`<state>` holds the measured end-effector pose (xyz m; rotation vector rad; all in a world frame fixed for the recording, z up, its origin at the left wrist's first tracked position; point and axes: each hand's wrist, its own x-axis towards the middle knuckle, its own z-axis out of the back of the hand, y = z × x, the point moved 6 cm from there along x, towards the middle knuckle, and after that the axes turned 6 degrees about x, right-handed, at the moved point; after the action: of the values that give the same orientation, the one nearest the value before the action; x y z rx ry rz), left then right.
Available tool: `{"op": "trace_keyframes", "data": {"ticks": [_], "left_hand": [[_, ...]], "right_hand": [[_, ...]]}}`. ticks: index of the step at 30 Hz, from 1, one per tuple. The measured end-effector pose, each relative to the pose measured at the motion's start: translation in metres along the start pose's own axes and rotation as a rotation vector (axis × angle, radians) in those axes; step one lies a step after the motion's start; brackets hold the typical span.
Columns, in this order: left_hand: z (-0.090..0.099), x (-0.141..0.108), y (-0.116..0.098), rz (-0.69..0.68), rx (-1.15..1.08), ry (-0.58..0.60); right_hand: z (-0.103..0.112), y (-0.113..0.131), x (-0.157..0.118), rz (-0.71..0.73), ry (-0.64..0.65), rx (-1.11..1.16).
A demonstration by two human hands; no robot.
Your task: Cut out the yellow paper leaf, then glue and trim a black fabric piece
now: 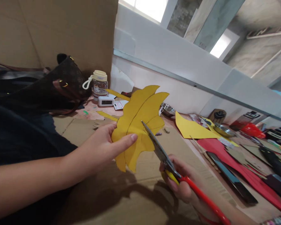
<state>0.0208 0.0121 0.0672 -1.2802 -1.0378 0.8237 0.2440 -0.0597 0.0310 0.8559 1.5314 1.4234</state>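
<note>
My left hand (114,140) pinches a yellow leaf-like cutout (140,109), thumb on its front face and fingers behind it. Dark lines are drawn across the cutout, its edges are scalloped, and two thin strips stick out at its left. In my right hand (182,181) is a pair of scissors (162,154) with red and yellow handles. Their blades look nearly together and point up and left, with the tip in front of the cutout's middle. Whether the tip touches the cutout I cannot tell.
Cardboard (103,187) covers the table below my hands. Behind stand a lidded jar (100,83), a small white display device (106,101) and a brown bag (61,81). To the right lie yellow sheet material (189,126), red sheet material (224,153), metal bowls (168,110) and a black bar-shaped object (231,178).
</note>
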Motion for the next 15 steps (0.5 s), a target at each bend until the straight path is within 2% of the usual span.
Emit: {"op": "trace_keyframes", "data": {"ticks": [7,12,15], "left_hand": [[0.001,-0.001,0.000,-0.021,0.007,-0.001],[-0.001,0.002,-0.002,-0.030,-0.005,0.013],[0.001,0.002,-0.001,-0.004,0.011,-0.010]], "right_hand": [[-0.006,0.010,-0.001,-0.050,-0.005,-0.011],[0.002,0.013,-0.004,-0.012,-0.098,-0.096],[0.006,0.006,-0.004,-0.009,-0.100,-0.115]]}}
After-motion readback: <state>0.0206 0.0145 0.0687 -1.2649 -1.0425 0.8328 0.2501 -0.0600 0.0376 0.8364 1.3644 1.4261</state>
